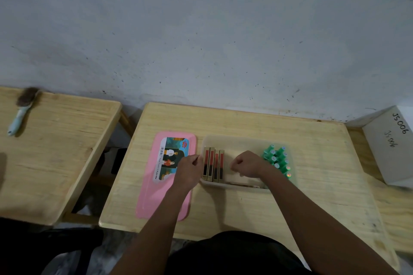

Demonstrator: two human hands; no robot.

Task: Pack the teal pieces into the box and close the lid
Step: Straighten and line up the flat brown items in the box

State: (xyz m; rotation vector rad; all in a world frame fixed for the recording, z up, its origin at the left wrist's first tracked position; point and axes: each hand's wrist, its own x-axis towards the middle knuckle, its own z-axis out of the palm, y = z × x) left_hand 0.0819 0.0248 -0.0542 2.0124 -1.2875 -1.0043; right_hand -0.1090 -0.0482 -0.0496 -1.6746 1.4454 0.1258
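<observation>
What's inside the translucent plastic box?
In the translucent plastic box, four gold-and-red cartons at the left end, teal pieces at the right; the right hand covers part of the middle.

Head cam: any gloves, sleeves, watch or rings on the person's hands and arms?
None visible. The left hand and right hand are ungloved; both forearms are bare to the frame edge, with no watch, band or ring I can make out. Only clothing shown: a dark garment at the bottom.

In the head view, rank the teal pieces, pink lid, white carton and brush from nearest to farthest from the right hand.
1. Teal pieces, just right of the right hand.
2. Pink lid, to the left.
3. White carton, at the far right edge.
4. Brush, far left.
</observation>
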